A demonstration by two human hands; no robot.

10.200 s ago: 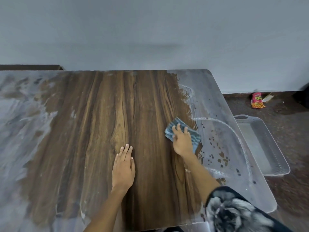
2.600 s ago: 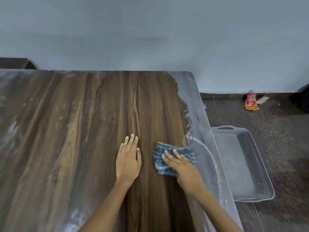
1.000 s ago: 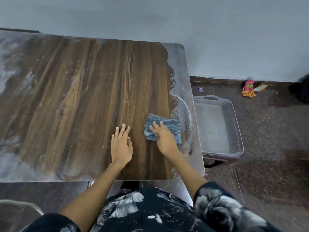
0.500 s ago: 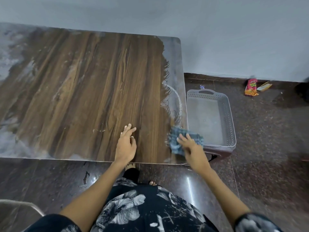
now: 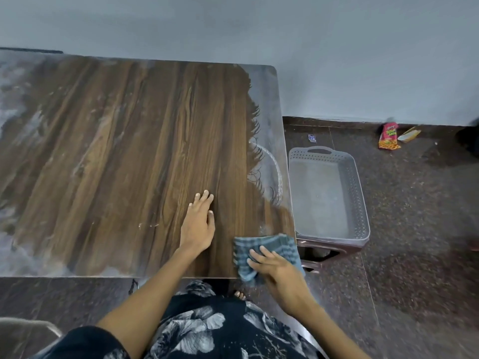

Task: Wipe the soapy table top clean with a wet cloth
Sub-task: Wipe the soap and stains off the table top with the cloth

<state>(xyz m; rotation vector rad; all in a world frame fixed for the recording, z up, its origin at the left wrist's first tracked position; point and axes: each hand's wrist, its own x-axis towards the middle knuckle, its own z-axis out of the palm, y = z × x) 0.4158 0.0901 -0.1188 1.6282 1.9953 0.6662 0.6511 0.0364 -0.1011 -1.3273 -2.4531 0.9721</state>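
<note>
A brown wood-grain table top (image 5: 134, 156) fills the left and middle of the head view. Grey soap film (image 5: 269, 117) covers a strip along its right edge, and more film lies at its far left. My right hand (image 5: 278, 268) presses a folded blue checked cloth (image 5: 269, 248) onto the table's near right corner; part of the cloth hangs over the front edge. My left hand (image 5: 198, 224) lies flat on the wiped wood, fingers together, holding nothing.
A grey perforated plastic basket (image 5: 360, 193) sits on a low brown stool right of the table. A red snack packet (image 5: 388, 136) and scraps lie on the dark speckled floor by the wall. A grey chair edge (image 5: 26, 330) shows at lower left.
My right hand has dragged the cloth along the right edge toward me, down to the near right corner. The left hand has stayed planted on the table. The view has tilted down.
</note>
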